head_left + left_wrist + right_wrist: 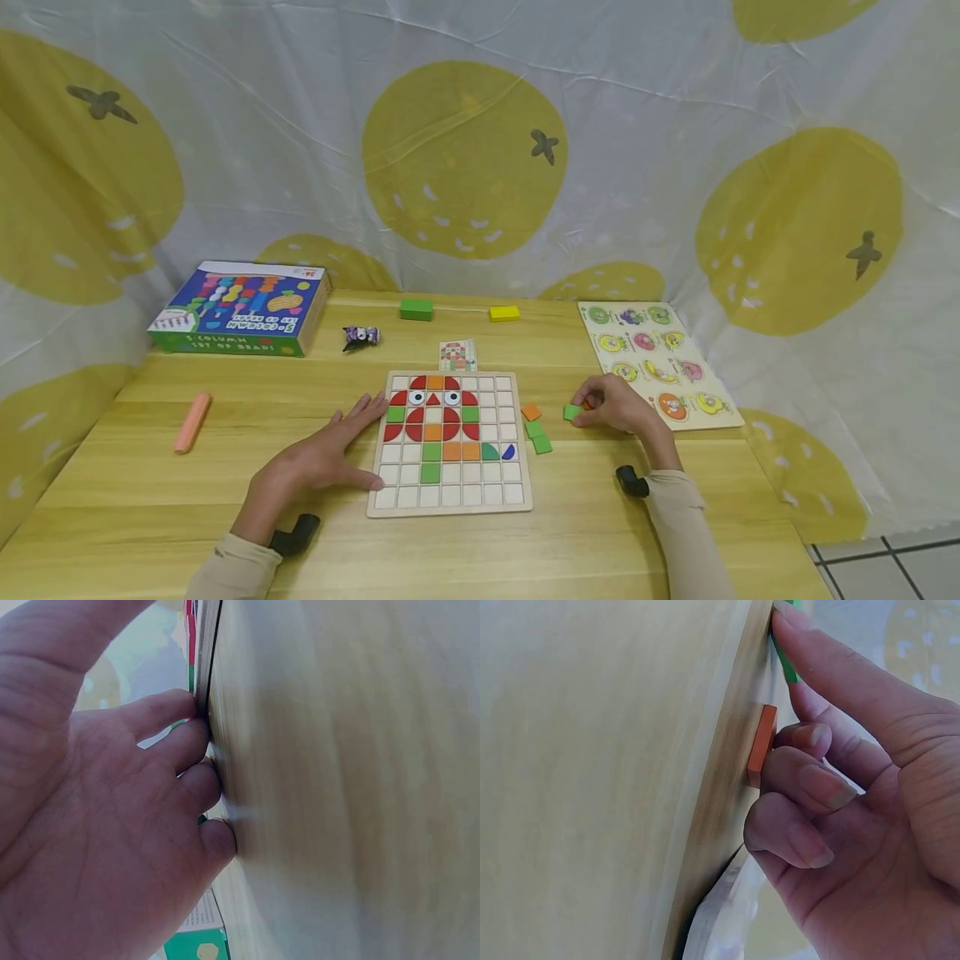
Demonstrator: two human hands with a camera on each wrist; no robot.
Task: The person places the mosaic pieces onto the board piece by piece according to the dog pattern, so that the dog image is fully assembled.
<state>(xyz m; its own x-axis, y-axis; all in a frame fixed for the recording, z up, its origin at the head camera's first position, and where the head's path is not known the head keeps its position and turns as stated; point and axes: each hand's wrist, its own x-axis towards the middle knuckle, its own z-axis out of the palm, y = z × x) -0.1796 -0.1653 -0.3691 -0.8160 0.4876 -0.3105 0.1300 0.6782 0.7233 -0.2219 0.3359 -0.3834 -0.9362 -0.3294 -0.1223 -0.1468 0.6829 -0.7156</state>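
A wooden grid board [450,512] lies on the table, its upper cells filled with red, orange and green pieces and two eye pieces. My left hand [322,454] is spread at the board's left side, fingertips and thumb at its edge. To the right of the board, my right hand [618,408] pinches a green square tile [787,664] between thumb and index finger. The other fingers curl in beside an orange tile [762,746] on the table. Between board and right hand lie another orange tile [532,412] and two green tiles [542,444].
A pattern card [457,356] touches the board's far edge. Farther back are a bead-set box [240,308], a small figure [362,337], a green block [416,310] and a yellow block [504,313]. A fruit puzzle board [705,379] lies right, a salmon-coloured stick [192,423] left.
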